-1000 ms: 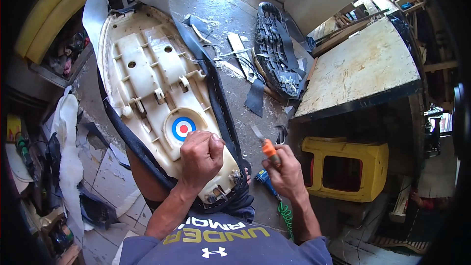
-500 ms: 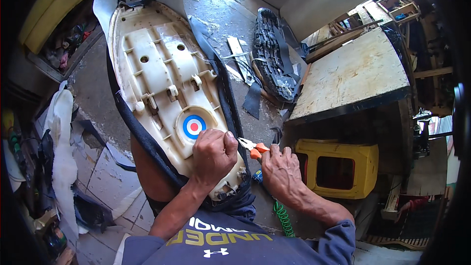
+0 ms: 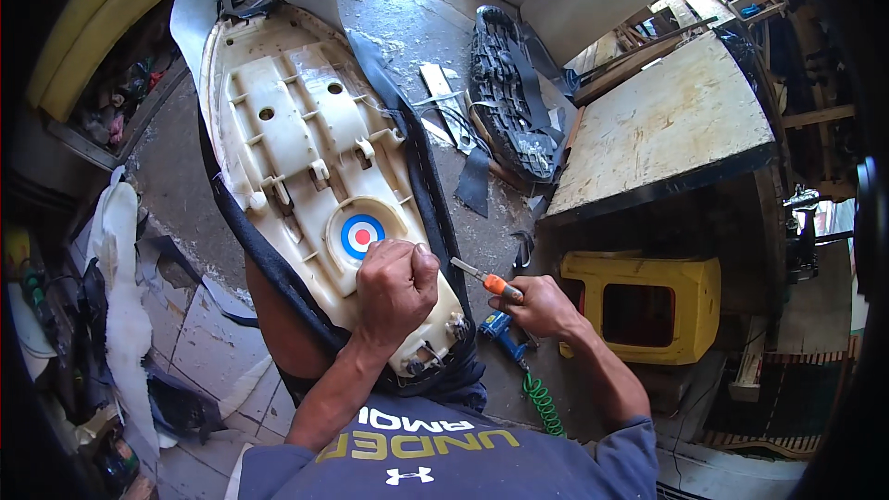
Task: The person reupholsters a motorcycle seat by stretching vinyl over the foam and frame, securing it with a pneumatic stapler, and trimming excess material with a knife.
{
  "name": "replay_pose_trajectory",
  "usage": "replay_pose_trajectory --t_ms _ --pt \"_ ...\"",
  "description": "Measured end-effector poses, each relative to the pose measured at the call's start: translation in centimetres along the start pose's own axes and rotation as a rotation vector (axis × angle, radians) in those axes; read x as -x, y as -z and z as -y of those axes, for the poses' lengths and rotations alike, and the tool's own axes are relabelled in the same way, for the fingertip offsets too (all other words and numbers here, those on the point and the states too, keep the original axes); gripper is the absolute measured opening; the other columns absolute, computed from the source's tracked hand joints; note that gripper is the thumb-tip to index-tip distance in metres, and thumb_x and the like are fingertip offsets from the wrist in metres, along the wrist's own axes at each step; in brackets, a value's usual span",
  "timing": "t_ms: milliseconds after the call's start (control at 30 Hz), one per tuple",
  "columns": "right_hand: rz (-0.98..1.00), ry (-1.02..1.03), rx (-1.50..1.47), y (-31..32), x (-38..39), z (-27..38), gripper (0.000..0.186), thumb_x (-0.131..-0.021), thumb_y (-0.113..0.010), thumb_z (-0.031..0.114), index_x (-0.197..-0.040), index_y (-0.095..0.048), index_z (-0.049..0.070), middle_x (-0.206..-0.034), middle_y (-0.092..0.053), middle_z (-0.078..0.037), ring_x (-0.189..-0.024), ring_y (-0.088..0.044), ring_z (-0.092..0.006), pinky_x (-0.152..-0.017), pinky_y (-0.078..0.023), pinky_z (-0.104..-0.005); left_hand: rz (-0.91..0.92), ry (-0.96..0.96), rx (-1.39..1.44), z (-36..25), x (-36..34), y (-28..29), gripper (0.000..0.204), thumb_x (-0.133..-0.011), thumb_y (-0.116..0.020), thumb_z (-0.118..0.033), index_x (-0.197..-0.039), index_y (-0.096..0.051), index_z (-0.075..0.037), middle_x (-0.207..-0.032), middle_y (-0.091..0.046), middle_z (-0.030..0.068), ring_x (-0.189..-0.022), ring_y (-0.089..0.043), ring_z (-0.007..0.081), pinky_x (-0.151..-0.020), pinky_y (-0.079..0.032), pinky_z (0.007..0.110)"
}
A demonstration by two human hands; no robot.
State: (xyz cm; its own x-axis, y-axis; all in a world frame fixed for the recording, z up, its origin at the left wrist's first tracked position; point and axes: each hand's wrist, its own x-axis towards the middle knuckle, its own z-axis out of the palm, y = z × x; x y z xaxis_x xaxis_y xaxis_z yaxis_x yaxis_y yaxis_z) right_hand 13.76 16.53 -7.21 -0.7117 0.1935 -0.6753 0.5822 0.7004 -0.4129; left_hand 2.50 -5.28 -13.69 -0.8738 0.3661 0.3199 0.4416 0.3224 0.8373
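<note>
A cream plastic motorcycle seat base (image 3: pixel 306 139) lies underside up over my lap, with black cover material (image 3: pixel 419 167) along its rim. My left hand (image 3: pixel 398 287) is closed in a fist on the lower part of the base, just below a round blue, white and red target sticker (image 3: pixel 362 237). Whatever its fingers may hold is hidden. My right hand (image 3: pixel 542 306) grips orange-handled pliers (image 3: pixel 500 287), their metal jaws pointing at the seat's right edge, close to my left hand. Below the pliers sits a blue air tool (image 3: pixel 503 338) on a green coiled hose (image 3: pixel 543 400).
A second, black seat base (image 3: pixel 509 102) and dark scraps lie on the floor ahead. To the right stand a worn pale board (image 3: pixel 667 130) and a yellow hollow housing (image 3: pixel 641 310). White and black offcuts (image 3: pixel 125 306) lie at left.
The pliers have turned in my right hand, so their jaws now show edge-on. My right hand has shifted slightly, uncovering the blue air tool. My left hand stays closed on the seat.
</note>
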Motion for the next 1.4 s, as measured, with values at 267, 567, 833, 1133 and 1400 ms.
replay_pose_trajectory --t_ms 267,567,833,1133,1400 --pt "-0.177 0.203 -1.462 -9.0 -1.6 -4.9 0.030 -0.105 -0.070 0.027 -0.111 -0.073 -0.002 -0.089 -0.071 -0.002 -0.081 -0.067 -0.0101 -0.071 -0.054 -0.0291 0.035 -0.022 0.056 -0.8 -0.3 1.0 0.032 -0.099 -0.055 -0.007 -0.073 -0.073 0.001 -0.073 -0.069 0.0155 -0.071 -0.067 0.0331 -0.076 -0.051 0.044" --pt "-0.330 0.240 -0.181 -0.1 -1.5 -3.2 0.035 -0.090 -0.078 0.019 -0.121 -0.072 0.004 -0.136 -0.062 -0.019 -0.125 -0.063 -0.0382 -0.106 -0.050 -0.0434 0.049 -0.103 0.068 -1.4 0.0 1.3 0.029 -0.096 -0.057 -0.007 -0.071 -0.070 -0.001 -0.073 -0.068 0.0123 -0.072 -0.066 0.0303 -0.075 -0.050 0.044" --pt "-0.206 0.275 0.366 6.2 -2.0 6.0 0.041 -0.091 -0.076 0.020 -0.125 -0.069 -0.003 -0.144 -0.058 -0.021 -0.130 -0.058 -0.0414 -0.111 -0.045 -0.0503 0.039 -0.125 0.108 -1.5 0.4 1.7 0.026 -0.094 -0.059 -0.009 -0.071 -0.068 -0.002 -0.075 -0.068 0.0128 -0.074 -0.066 0.0310 -0.075 -0.050 0.044" --pt "-0.099 0.194 0.554 7.6 -2.1 8.8 0.040 -0.089 -0.077 0.020 -0.123 -0.070 -0.001 -0.143 -0.059 -0.026 -0.126 -0.062 -0.0434 -0.108 -0.050 -0.0479 0.050 -0.148 0.071 -1.4 0.6 1.6 0.021 -0.089 -0.063 -0.008 -0.069 -0.066 -0.001 -0.073 -0.067 0.0122 -0.076 -0.067 0.0302 -0.078 -0.051 0.045" --pt "-0.026 0.208 0.515 8.0 -2.8 9.9 0.041 -0.091 -0.075 0.024 -0.118 -0.071 -0.006 -0.132 -0.064 -0.027 -0.118 -0.065 -0.0435 -0.104 -0.051 -0.0485 0.050 -0.140 0.043 -1.8 0.6 1.5 0.020 -0.087 -0.067 -0.009 -0.069 -0.066 -0.001 -0.073 -0.068 0.0118 -0.078 -0.068 0.0297 -0.079 -0.051 0.045"
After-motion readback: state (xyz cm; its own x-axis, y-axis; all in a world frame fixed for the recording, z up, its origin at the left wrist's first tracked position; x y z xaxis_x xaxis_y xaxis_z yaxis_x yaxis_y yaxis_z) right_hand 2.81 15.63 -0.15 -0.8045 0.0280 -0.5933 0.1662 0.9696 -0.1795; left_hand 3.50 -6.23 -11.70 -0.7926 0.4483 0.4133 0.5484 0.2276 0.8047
